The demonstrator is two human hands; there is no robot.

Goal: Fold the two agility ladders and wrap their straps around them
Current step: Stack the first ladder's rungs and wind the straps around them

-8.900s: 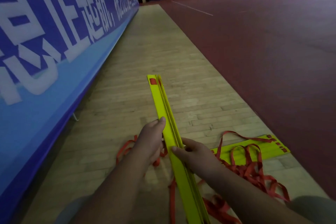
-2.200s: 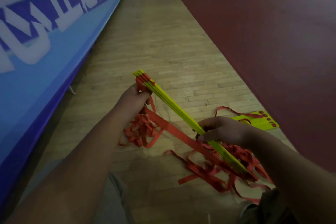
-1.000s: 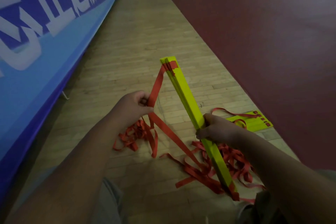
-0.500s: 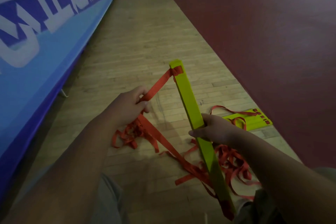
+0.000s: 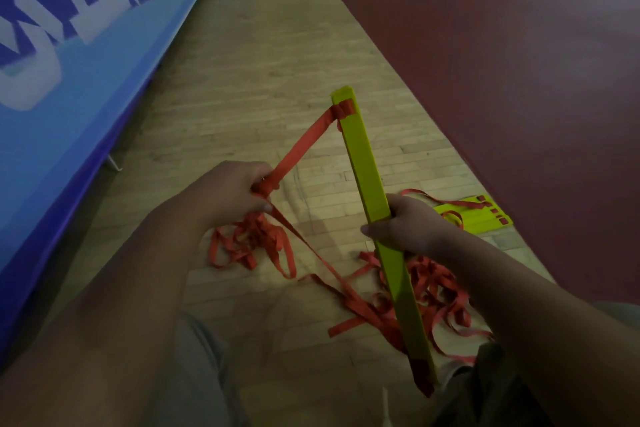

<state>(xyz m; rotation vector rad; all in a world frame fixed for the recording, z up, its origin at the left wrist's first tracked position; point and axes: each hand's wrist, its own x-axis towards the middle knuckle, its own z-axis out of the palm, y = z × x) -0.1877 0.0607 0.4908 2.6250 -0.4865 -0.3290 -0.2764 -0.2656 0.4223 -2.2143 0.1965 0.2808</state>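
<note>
Wooden flooring [image 5: 263,55] runs between a blue banner [image 5: 86,55] and a red court [image 5: 502,80]. I count two yellow ladders. One folded bundle [image 5: 363,156] stands tilted in the right hand [image 5: 405,229], fingers curled round its middle. The second ladder [image 5: 474,218] lies flat on the floor just beyond. The left hand [image 5: 232,191] pinches one red strap [image 5: 304,142], taut to the bundle's top. Loose straps [image 5: 256,243] lie tangled below. Earlier both hands gripped the bundle; now the left grips only the strap.
</note>
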